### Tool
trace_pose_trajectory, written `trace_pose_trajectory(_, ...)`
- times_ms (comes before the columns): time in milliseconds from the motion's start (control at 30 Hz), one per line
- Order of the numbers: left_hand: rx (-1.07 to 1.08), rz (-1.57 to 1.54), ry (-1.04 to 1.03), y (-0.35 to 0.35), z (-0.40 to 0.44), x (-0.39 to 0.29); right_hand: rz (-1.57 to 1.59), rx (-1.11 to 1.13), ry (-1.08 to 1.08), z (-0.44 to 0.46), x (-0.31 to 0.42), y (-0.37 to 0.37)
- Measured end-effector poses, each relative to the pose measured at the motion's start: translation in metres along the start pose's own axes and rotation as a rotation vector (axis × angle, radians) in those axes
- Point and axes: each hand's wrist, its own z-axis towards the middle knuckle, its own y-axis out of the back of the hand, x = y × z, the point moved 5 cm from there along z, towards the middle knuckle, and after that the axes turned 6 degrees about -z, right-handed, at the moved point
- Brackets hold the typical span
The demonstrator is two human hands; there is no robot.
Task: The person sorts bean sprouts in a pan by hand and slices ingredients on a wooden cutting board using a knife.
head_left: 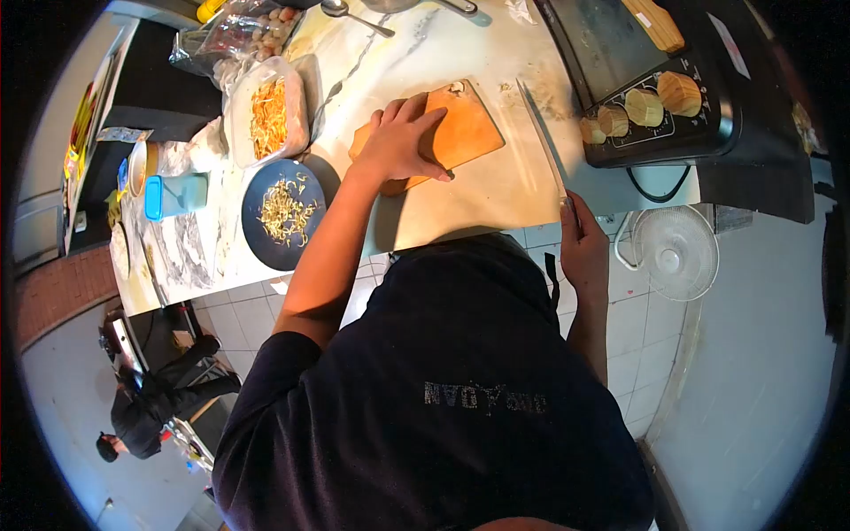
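Note:
My left hand (pixel 403 142) is spread over an orange cutting board (pixel 474 128), its thumb near the board's front edge. The board lies at an angle near the counter's front edge. A small pale scrap (pixel 458 87) sits by its far corner. My right hand (pixel 584 246) is closed around the handle of a long knife (pixel 542 137), at the counter's edge to the right of the board. The blade points away from me. Left of my forearm is a dark blue bowl (pixel 257 239) with thin pale slices. Beyond it, a clear plastic tub (pixel 299 111) holds orange and pale shreds.
At the right stands a black appliance (pixel 655 137) with wooden knobs. A white mesh strainer (pixel 677 252) is below the counter's edge. Left are a teal-lidded container (pixel 177 196) and a plastic bag (pixel 257 40). A spoon (pixel 359 16) lies behind. Another person (pixel 146 411) is at the lower left.

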Motion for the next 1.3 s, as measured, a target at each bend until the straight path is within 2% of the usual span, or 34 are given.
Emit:
trace_pose_trajectory(167,0.061,0.135,-0.021,-0.015,-0.007,-0.002,-0.032,0.032,0.007,0.0,0.009,-0.003)
trace_pose_trajectory(233,0.157,0.177,-0.01,-0.022,-0.007,-0.002,-0.057,0.058,-0.015,0.0,0.01,-0.003)
trace_pose_trajectory(533,0.137,0.269,-0.221,-0.018,0.003,0.01,-0.017,-0.007,0.059,-0.004,0.006,-0.002)
trace_pose_trajectory(667,0.148,0.342,-0.252,-0.021,0.003,0.006,0.011,-0.037,0.102,-0.003,0.0,-0.006)
trace_pose_trajectory(767,0.195,0.464,-0.251,-0.025,0.002,-0.008,-0.007,-0.026,0.089,-0.002,0.008,-0.008)
trace_pose_trajectory(833,0.334,0.487,-0.255,-0.027,0.003,-0.013,-0.021,-0.014,0.08,-0.002,0.009,-0.007)
trace_pose_trajectory(867,0.33,0.49,-0.257,-0.03,0.004,-0.009,-0.017,-0.021,0.096,-0.001,0.009,-0.008)
trace_pose_trajectory(933,0.105,0.513,-0.483,-0.026,0.0,-0.012,-0.009,-0.027,0.114,0.0,0.008,-0.008)
trace_pose_trajectory(967,0.103,0.516,-0.483,-0.028,0.0,-0.006,0.003,-0.016,0.097,0.001,0.006,-0.009)
trace_pose_trajectory(1033,-0.035,0.535,-0.543,-0.013,0.0,-0.011,0.018,-0.005,0.082,0.005,0.003,-0.009)
trace_pose_trajectory(1067,-0.036,0.537,-0.542,-0.006,0.001,-0.009,0.015,-0.005,0.089,0.006,0.001,-0.01)
trace_pose_trajectory(1133,0.093,0.456,-0.321,0.027,0.012,-0.01,0.014,-0.006,0.093,0.009,0.001,-0.01)
trace_pose_trajectory(1167,0.095,0.457,-0.323,0.04,0.017,-0.007,0.008,0.0,0.091,0.01,0.003,-0.01)
trace_pose_trajectory(1233,0.135,0.073,-0.224,0.065,0.034,0.009,0.001,0.009,0.089,0.013,0.004,-0.011)
trace_pose_trajectory(1300,0.134,-0.01,-0.162,0.087,0.044,0.019,-0.014,-0.008,0.17,0.019,0.009,-0.012)
